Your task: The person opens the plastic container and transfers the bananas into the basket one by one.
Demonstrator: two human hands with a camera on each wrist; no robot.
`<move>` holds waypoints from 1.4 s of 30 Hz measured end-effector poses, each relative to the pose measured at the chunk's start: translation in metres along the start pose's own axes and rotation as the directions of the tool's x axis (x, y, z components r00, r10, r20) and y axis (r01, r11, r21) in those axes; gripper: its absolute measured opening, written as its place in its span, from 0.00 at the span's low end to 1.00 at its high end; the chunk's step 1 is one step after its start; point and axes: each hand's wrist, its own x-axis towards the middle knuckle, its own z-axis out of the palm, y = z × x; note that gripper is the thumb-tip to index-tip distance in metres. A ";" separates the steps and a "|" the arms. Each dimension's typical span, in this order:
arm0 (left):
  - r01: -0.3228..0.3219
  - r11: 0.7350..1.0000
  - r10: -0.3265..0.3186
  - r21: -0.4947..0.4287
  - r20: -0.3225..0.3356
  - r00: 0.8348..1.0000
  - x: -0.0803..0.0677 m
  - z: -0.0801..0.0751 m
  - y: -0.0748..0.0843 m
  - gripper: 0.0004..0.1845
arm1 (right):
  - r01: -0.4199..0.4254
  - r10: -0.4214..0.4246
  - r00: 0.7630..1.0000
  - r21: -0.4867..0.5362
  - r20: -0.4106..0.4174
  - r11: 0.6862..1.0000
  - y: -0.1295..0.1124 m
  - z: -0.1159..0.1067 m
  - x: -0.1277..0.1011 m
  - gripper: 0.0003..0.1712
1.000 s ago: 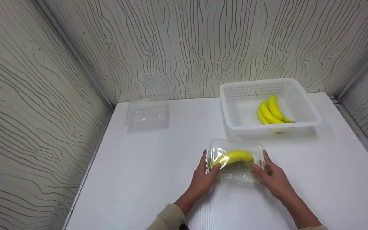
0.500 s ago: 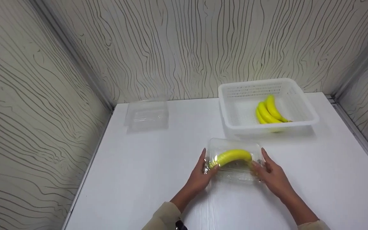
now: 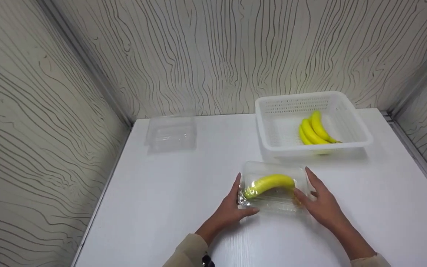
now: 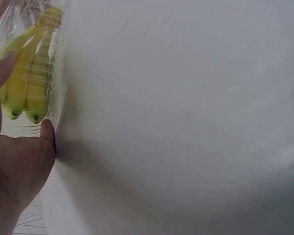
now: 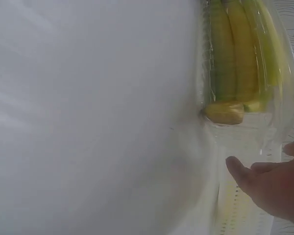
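Observation:
A clear plastic clamshell box (image 3: 272,167) sits on the white table in front of the person, its lid over a bunch of yellow bananas (image 3: 271,182). The left wrist view shows several bananas (image 4: 27,78) side by side through the plastic. At the box's left end is the left hand (image 3: 232,207), fingers along the side and thumb stretched out by the front edge. The right hand (image 3: 323,207) is at the other end, its thumb overlapping the near corner in the head view. In the right wrist view that hand (image 5: 272,183) has its fingers loosely extended beside the box end.
Behind the box, to the right, stands a white slotted plastic basket (image 3: 278,147) with more bananas (image 3: 314,131) in it. Another clear plastic box (image 3: 172,135) lies at the table's back left corner. Wood-patterned panels (image 3: 213,55) enclose the table (image 3: 154,196) at the back and sides.
The left thumb has come off the lid and moved down to the box's front edge. The right hand's fingers have loosened and spread slightly. The box has stayed nearly in place.

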 end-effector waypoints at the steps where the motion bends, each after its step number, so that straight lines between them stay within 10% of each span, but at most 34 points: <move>1: -0.003 1.000 0.003 0.002 -0.001 1.000 0.000 0.000 0.000 0.68 | 0.038 -0.038 0.999 -0.016 -0.014 0.999 -0.002 -0.001 0.000 0.57; 11: -0.029 1.000 0.029 -0.012 0.005 1.000 0.001 0.000 -0.001 0.66 | 0.312 -0.325 0.946 -0.260 -0.007 0.914 -0.027 0.006 0.008 0.59; 21: 0.004 1.000 -0.004 -0.009 0.003 1.000 0.000 0.002 0.000 0.64 | 0.376 -0.384 0.921 -0.414 0.067 0.829 -0.032 0.018 0.017 0.60; 42: -0.019 0.997 0.021 -0.081 0.020 1.000 -0.001 0.001 -0.002 0.57 | 0.354 -0.388 0.921 -0.461 0.024 0.813 -0.030 0.027 0.019 0.56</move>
